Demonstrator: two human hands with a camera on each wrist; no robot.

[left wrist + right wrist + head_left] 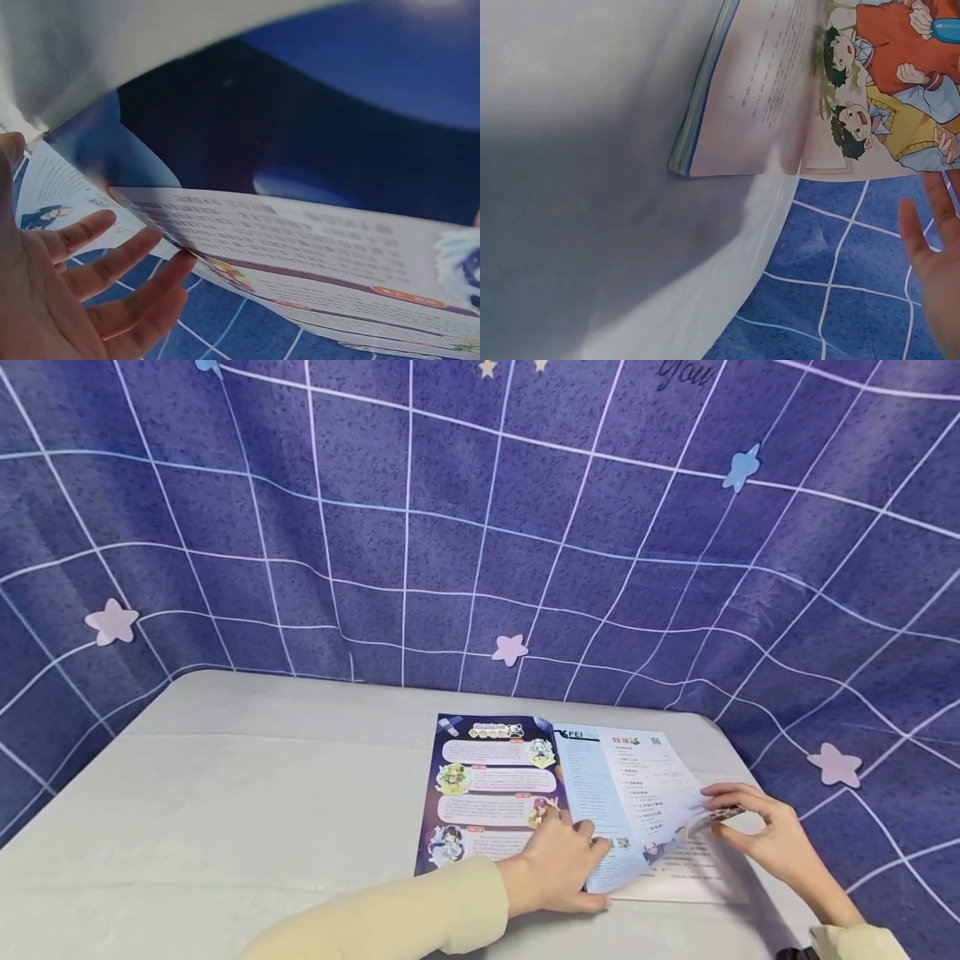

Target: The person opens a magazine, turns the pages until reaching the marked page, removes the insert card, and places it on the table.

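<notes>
A magazine [487,782] lies spread on the table. Its left page is dark blue with white text boxes and cartoon figures. My left hand [558,864] rests on it by the spine, fingers spread; in the left wrist view the left hand [97,292] shows relaxed fingers at the paper. At the right, my right hand [765,831] holds the outer edge of a lifted page [622,785] between fingers and thumb. That page bows up over the printed page [693,872] beneath. The right wrist view shows the lifted page's underside [900,97], with drawn children, partly covering the fingers.
The magazine sits toward the right part of a table [247,793] with a pale cover. A dark blue curtain [420,543] with grid lines and stars hangs behind and beside the table. The table's right edge [780,240] runs close to my right hand.
</notes>
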